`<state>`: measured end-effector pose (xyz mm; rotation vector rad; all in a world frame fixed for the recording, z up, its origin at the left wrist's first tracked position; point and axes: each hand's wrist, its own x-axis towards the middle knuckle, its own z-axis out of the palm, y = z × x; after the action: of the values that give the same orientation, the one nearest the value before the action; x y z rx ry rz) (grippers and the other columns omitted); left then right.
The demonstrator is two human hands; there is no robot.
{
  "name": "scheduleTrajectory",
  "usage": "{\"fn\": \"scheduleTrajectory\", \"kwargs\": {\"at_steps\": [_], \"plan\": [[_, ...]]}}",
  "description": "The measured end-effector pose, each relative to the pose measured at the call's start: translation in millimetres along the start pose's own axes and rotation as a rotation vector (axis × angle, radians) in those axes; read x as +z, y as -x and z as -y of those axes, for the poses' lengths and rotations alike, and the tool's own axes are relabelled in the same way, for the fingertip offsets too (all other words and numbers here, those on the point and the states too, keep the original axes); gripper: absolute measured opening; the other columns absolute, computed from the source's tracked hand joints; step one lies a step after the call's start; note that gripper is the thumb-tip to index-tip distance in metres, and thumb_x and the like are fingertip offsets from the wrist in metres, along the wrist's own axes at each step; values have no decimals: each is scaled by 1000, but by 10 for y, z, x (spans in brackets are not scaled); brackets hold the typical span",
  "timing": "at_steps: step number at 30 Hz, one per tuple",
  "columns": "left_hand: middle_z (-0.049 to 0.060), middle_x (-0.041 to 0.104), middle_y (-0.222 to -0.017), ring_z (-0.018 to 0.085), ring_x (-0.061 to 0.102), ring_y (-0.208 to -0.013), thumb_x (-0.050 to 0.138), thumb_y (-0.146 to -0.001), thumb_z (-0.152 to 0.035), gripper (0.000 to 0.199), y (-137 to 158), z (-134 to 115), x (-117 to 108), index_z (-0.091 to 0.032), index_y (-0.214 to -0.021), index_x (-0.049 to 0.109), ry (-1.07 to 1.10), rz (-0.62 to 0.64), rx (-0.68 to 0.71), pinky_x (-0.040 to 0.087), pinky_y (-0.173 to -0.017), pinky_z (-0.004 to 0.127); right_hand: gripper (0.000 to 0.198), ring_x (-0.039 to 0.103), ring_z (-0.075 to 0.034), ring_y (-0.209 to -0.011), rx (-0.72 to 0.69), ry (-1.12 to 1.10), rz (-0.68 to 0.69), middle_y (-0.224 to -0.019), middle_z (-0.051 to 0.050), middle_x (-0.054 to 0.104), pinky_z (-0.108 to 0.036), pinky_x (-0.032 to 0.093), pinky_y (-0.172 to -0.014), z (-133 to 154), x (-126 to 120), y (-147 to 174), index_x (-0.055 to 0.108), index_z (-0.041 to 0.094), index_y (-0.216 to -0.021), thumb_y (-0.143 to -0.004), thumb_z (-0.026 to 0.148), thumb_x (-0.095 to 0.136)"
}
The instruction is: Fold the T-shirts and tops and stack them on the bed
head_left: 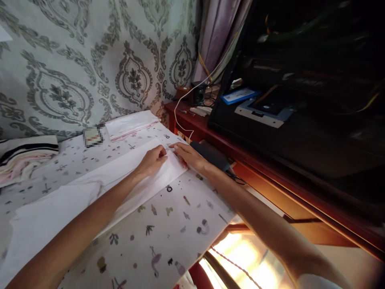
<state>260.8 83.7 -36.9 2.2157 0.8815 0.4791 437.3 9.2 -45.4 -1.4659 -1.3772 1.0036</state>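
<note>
The fingers of the left hand [152, 161] are curled in narrow on white cloth; whether they pinch it I cannot tell. The fingers of the right hand [190, 155] are held fairly straight and close together over the cloth's end; their grip cannot be made out either.

From the left, one stack of folded textiles [28, 158], its top piece cream with black stripes, sits toward the far left of the worktop [168, 233]. One white garment [69, 200], laid out long, runs from the near left toward the right edge; its right end is directly under the fingers of both hands, and the rest stretches leftward, partly behind the left forearm. Near the far edge lies one small pixelated item [92, 137]; just right of it, toward the far right corner, is one folded white cloth [134, 123] with pink showing beneath.

Beyond the right edge stand one dark red cabinet [192, 120], one black speaker [199, 94] on it, and one large dark panel [300, 160].
</note>
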Motion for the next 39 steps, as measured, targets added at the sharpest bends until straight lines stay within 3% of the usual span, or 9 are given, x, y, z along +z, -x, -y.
{"fn": "scheduleTrajectory", "kwargs": {"at_steps": [6, 10, 14, 20, 24, 28, 32, 35, 39], "plan": [[-4, 55, -70, 14, 51, -67, 54, -85, -17, 10, -5, 17, -8, -22, -79, 47, 48, -68, -21, 38, -64, 26, 23, 27, -7, -35, 162, -85, 134, -45, 13, 36, -19, 19, -36, 31, -79, 275, 57, 19, -110, -96, 37, 54], [-1, 62, -78, 17, 56, -72, 55, -88, -18, 9, 1, 36, 72, -23, -84, 50, -169, -84, 1, 38, -67, 29, 32, 30, -4, -37, 228, -101, 163, -57, 13, 45, -18, 22, -35, 34, -147, 368, 55, 19, -112, -82, 19, 65], [4, 68, -95, 22, 62, -86, 51, -92, -18, 6, 4, 28, 104, -22, -94, 55, -422, -73, 82, 40, -70, 31, 34, 38, -5, -36, 227, 4, 114, -57, 12, 45, -18, 24, -35, 29, -142, 373, 56, 18, -115, -82, 15, 63], [1, 66, -80, 18, 59, -73, 42, -90, -16, 19, 128, 145, -427, -21, -96, 59, -347, -37, -60, 39, -68, 29, 33, 39, -5, -35, 232, 84, 49, -55, 12, 44, -18, 26, -36, -4, -86, 348, 58, 19, -114, -82, 18, 64], [-1, 60, -70, 17, 53, -67, 50, -85, -29, 13, 511, 268, -780, -21, -80, 59, -380, 160, -167, 35, -63, 28, 32, 38, -5, -35, 246, 85, 34, -56, 12, 44, -18, 23, -34, -24, -74, 341, 60, 19, -113, -81, 22, 65], [-1, 60, -74, 17, 52, -70, 52, -83, -29, 11, 846, 291, -843, -22, -77, 56, -468, 204, -208, 33, -62, 28, 38, 37, -5, -35, 248, 66, 30, -57, 12, 45, -18, 22, -35, -29, -74, 346, 61, 19, -114, -79, 27, 69], [0, 61, -74, 18, 52, -69, 48, -83, -21, 12, 905, 235, -834, -22, -72, 52, -577, 161, -239, 32, -60, 29, 38, 41, -6, -36, 240, 73, 17, -57, 12, 45, -19, 29, -37, -12, -56, 355, 60, 20, -115, -78, 27, 67], [2, 65, -86, 19, 58, -78, 47, -87, -25, 11, 827, 209, -757, -23, -86, 57, -505, 76, -117, 42, -68, 31, 34, 44, -6, -38, 207, 111, -14, -58, 11, 46, -21, 37, -41, -4, -29, 365, 60, 20, -112, -78, 23, 64], [13, 56, -140, 24, 53, -127, 42, -97, -39, 40, 587, 223, -477, -21, -132, 48, -369, 55, 170, 42, -105, 39, 32, 47, -8, -39, 146, 157, -52, -61, 10, 46, -23, 41, -44, -35, -6, 376, 61, 20, -112, -79, 23, 62]]}}
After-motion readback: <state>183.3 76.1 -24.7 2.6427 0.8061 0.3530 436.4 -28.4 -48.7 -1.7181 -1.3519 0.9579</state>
